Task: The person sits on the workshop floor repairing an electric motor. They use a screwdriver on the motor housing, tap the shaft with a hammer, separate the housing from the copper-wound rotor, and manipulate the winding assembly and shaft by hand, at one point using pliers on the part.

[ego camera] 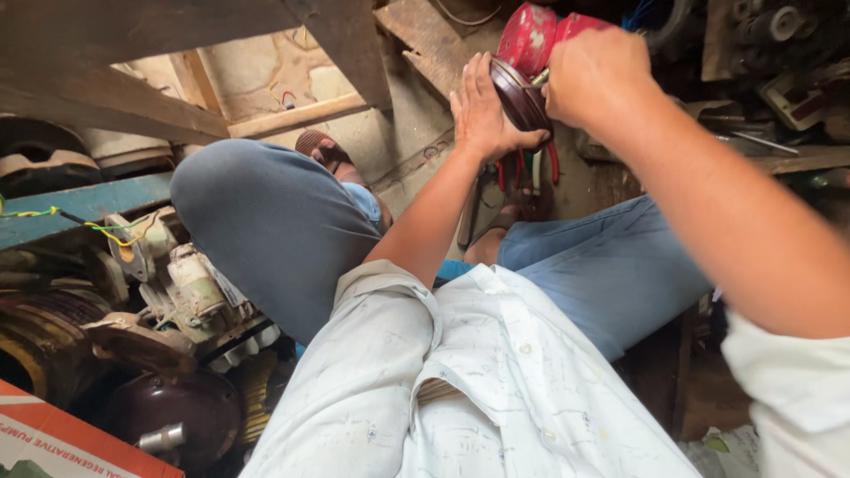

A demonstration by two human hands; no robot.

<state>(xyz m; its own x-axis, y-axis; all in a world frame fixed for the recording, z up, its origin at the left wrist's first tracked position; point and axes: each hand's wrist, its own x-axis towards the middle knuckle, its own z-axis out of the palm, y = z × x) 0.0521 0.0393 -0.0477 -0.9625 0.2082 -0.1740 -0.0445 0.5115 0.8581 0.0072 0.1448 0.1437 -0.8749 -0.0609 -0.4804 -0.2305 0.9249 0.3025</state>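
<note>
My left hand (481, 111) presses flat against the side of a dark brown round end cover (520, 96) on a red motor body (529, 37), held up in front of me. Over the cover's right side my right hand (591, 73) is closed around a thin metal tool (540, 78); only the tool's tip shows. Red and white wires (531, 170) hang below the motor. I sit cross-legged in blue trousers and a white shirt, with a sandalled foot (326, 152) at the centre.
At the left lie old motor parts, a pale pump body (190, 288) with yellow-green wires, a dark round cover (173, 412) and an orange-and-white carton (53, 443). Wooden planks (115, 35) run overhead at the left. A cluttered wooden shelf (788, 97) stands at the right.
</note>
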